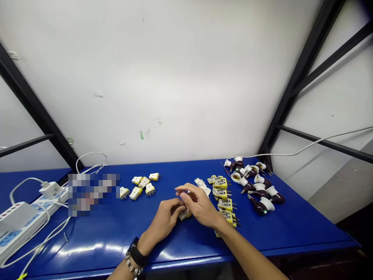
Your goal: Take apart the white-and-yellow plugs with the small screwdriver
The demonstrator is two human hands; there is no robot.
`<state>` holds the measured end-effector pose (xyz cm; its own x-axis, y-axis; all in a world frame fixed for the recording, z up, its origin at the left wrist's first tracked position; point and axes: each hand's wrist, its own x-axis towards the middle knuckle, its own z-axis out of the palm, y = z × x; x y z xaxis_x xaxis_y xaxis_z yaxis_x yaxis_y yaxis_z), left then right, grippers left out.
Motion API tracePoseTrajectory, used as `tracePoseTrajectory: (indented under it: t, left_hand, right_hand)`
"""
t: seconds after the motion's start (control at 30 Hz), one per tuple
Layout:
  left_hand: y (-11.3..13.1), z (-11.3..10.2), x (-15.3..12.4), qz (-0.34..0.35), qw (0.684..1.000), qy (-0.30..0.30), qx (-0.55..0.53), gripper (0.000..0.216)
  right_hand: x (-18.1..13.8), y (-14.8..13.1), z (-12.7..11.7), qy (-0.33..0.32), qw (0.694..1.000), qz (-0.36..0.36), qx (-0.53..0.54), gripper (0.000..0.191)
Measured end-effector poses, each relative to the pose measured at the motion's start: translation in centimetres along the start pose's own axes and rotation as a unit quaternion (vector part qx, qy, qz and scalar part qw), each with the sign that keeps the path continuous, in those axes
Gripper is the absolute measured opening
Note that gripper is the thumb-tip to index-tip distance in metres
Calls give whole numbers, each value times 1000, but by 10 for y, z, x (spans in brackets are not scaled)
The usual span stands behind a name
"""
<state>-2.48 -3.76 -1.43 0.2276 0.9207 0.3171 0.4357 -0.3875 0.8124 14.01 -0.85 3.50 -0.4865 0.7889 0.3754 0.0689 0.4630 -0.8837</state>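
A small white-and-yellow electrical plug (184,214) sits between my two hands, low over the blue table. My left hand (166,216) grips it with thumb and fingers closed. My right hand (202,204) bends over the same plug from the other side, its thumb and fingers pressed in around it; the fingers hide most of the plug. Just behind my right hand lie white plug covers (204,186). A column of opened yellow plug halves (225,205) with metal pins runs beside my right wrist. Several closed white-and-yellow plugs (136,193) lie to the left.
Brown-and-white lamp sockets with plugs (259,190) are heaped at the right, near a thin screwdriver (225,168). White power strips (17,233) with cables stand on the left. A screw-like metal piece (66,237) lies near them. Black frame posts (288,101) rise by the wall.
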Motion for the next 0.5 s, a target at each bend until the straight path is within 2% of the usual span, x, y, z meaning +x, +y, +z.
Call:
tracePoseTrajectory:
  t: [0.07, 0.13, 0.27, 0.33, 0.5]
  left_hand:
    - [-2, 1, 2, 0, 1000, 6, 9, 27]
    - [-2, 2, 3, 0, 1000, 4, 9, 24]
    - [-1, 2, 5, -8, 1000, 5, -1, 18]
    - [-1, 3, 5, -10, 1000, 11, -2, 18]
    - [2, 5, 7, -21, 999, 26, -7, 19]
  right_hand:
    - [1, 4, 4, 62, 998, 3, -12, 25]
    - [1, 8, 6, 80, 997, 4, -17, 27]
    - [1, 10, 0, -10, 1000, 9, 17, 34]
    - [1, 11, -1, -26, 999, 10, 45, 33]
    - [2, 16, 3, 75, 997, 5, 10, 25]
